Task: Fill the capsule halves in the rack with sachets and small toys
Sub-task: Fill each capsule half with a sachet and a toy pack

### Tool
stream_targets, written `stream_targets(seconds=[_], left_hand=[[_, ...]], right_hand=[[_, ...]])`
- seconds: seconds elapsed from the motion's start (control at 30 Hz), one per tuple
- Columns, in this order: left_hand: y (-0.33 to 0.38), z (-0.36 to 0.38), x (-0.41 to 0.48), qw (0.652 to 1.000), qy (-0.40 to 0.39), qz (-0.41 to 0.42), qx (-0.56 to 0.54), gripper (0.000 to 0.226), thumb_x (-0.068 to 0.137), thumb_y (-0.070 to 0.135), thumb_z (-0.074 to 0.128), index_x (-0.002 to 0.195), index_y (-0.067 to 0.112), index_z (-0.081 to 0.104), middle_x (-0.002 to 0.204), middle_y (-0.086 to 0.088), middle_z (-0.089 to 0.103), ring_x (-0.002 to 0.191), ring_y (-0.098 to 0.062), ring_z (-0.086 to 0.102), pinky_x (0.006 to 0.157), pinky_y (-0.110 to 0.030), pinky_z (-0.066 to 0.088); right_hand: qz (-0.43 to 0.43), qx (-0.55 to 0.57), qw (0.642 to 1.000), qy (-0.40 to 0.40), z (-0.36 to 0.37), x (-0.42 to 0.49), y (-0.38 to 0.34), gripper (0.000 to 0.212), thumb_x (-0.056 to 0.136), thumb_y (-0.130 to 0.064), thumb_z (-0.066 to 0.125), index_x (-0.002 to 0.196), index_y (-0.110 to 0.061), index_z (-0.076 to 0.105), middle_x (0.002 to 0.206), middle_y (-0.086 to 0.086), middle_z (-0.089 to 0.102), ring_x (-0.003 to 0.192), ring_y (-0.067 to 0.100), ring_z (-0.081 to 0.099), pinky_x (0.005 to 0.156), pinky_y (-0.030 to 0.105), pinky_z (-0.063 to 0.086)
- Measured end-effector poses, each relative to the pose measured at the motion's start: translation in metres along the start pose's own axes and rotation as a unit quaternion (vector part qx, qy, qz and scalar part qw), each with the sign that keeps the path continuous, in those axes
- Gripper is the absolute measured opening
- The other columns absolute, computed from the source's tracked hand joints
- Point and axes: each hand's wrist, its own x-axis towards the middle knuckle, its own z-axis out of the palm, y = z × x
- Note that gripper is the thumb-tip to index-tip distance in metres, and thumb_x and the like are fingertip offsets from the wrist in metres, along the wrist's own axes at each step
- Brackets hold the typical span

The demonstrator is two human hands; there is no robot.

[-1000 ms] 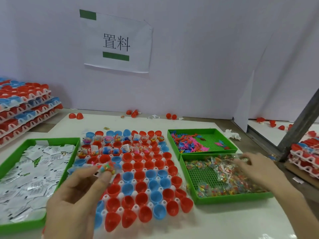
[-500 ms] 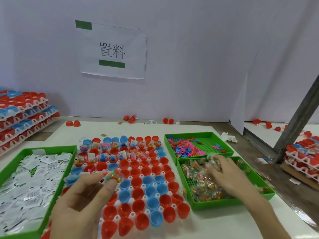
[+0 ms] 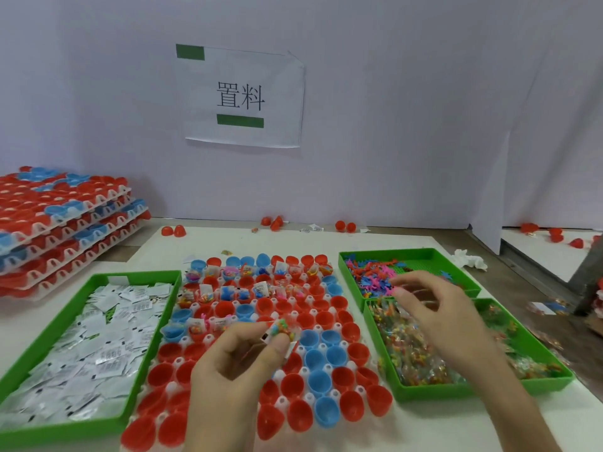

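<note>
A white rack (image 3: 303,371) of red and blue capsule halves lies at the centre; its far rows hold sachets and toys, its near rows are bare. My left hand (image 3: 235,370) hovers over the rack and pinches a small clear packet of coloured bits (image 3: 282,327) between thumb and fingers. A green tray of white sachets (image 3: 98,337) sits to the left. On the right are a green tray of pink and blue toys (image 3: 372,277) and a nearer green tray of clear packets (image 3: 414,350). My right hand (image 3: 440,314) hangs blurred over the two right trays, fingers curled; I cannot tell whether it holds anything.
Stacked racks of capsule halves (image 3: 65,220) stand at the far left. Loose red halves (image 3: 345,226) lie along the grey wall, under a paper sign (image 3: 241,96). A crumpled tissue (image 3: 470,260) lies beyond the toy tray. A dark post (image 3: 587,282) rises at the right edge.
My right hand has lifted out of the packet tray and moved left and farther away, toward the toy tray. My left hand still pinches its packet over the rack.
</note>
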Motion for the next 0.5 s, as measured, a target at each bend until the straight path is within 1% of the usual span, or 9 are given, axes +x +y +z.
stream_targets(seconds=[0.03,0.07,0.1,0.13,0.2,0.23,0.33,0.4,0.5], left_hand=[[0.001,0.005,-0.002,1.000,-0.006,-0.003,0.002,0.053,0.029,0.040,0.100,0.072,0.019,0.076,0.072,-0.006,0.071,0.078,-0.025,0.067,0.074,-0.036,0.054],[0.000,0.009,-0.001,1.000,-0.021,-0.002,0.008,0.045,0.036,0.032,0.101,0.071,0.020,0.076,0.072,-0.006,0.071,0.078,-0.025,0.067,0.074,-0.035,0.053],[0.002,0.014,-0.002,1.000,-0.027,-0.007,0.004,0.037,0.041,0.025,0.099,0.069,0.021,0.075,0.072,-0.004,0.071,0.077,-0.023,0.067,0.075,-0.034,0.052],[0.004,0.018,-0.001,0.999,-0.031,-0.008,-0.008,0.030,0.045,0.026,0.094,0.067,0.023,0.075,0.072,-0.004,0.072,0.074,-0.020,0.069,0.075,-0.033,0.051],[0.008,0.024,0.001,0.999,-0.033,-0.012,-0.027,0.026,0.043,0.028,0.086,0.066,0.023,0.075,0.073,-0.005,0.074,0.069,-0.016,0.070,0.072,-0.030,0.052],[0.013,0.027,0.000,0.999,-0.032,-0.006,-0.031,0.025,0.044,0.028,0.087,0.065,0.023,0.075,0.074,-0.005,0.074,0.068,-0.015,0.071,0.068,-0.027,0.054],[0.013,0.024,-0.005,0.999,-0.041,0.010,-0.028,0.027,0.048,0.025,0.091,0.069,0.020,0.076,0.079,-0.011,0.075,0.076,-0.021,0.073,0.064,-0.023,0.057],[0.011,0.019,-0.008,0.999,-0.032,0.014,-0.027,0.030,0.046,0.032,0.089,0.071,0.020,0.076,0.077,-0.011,0.074,0.076,-0.024,0.073,0.064,-0.023,0.057],[0.008,0.012,-0.012,0.999,-0.029,0.026,-0.023,0.060,0.031,0.052,0.097,0.076,0.018,0.078,0.078,-0.010,0.074,0.076,-0.021,0.073,0.064,-0.022,0.057]], right_hand=[[-0.025,0.061,0.997,-0.039,0.001,-0.002,-0.012,0.010,0.092,-0.031,0.065,0.094,-0.039,0.069,0.091,-0.018,0.071,0.086,-0.001,0.066,0.075,0.020,0.054],[-0.061,0.109,0.989,-0.084,0.002,-0.003,-0.028,0.010,0.091,-0.031,0.066,0.094,-0.038,0.072,0.090,-0.017,0.073,0.085,0.000,0.068,0.074,0.017,0.054],[-0.082,0.146,0.978,-0.123,0.004,-0.006,-0.044,0.009,0.090,-0.034,0.066,0.095,-0.035,0.073,0.089,-0.015,0.074,0.084,0.003,0.070,0.075,0.015,0.053],[-0.099,0.182,0.968,-0.143,0.009,-0.008,-0.052,0.014,0.088,-0.041,0.064,0.094,-0.034,0.074,0.089,-0.013,0.075,0.084,0.005,0.070,0.076,0.014,0.053],[-0.099,0.236,0.955,-0.147,0.018,-0.013,-0.064,0.027,0.079,-0.054,0.059,0.092,-0.035,0.074,0.090,-0.014,0.075,0.085,0.003,0.071,0.076,0.011,0.052],[-0.093,0.266,0.949,-0.142,0.023,-0.018,-0.067,0.031,0.075,-0.058,0.060,0.091,-0.036,0.075,0.091,-0.015,0.075,0.085,0.003,0.071,0.075,0.010,0.052],[-0.056,0.356,0.924,-0.131,0.041,-0.036,-0.073,0.025,0.072,-0.053,0.068,0.090,-0.038,0.076,0.090,-0.008,0.076,0.084,0.007,0.072,0.074,0.014,0.054],[-0.049,0.368,0.921,-0.120,0.049,-0.044,-0.072,0.022,0.070,-0.048,0.072,0.088,-0.037,0.076,0.088,-0.005,0.077,0.084,0.011,0.073,0.074,0.019,0.056],[-0.051,0.376,0.916,-0.127,0.051,-0.047,-0.070,0.013,0.074,-0.038,0.073,0.085,-0.033,0.077,0.087,-0.003,0.077,0.085,0.014,0.074,0.076,0.023,0.059]])
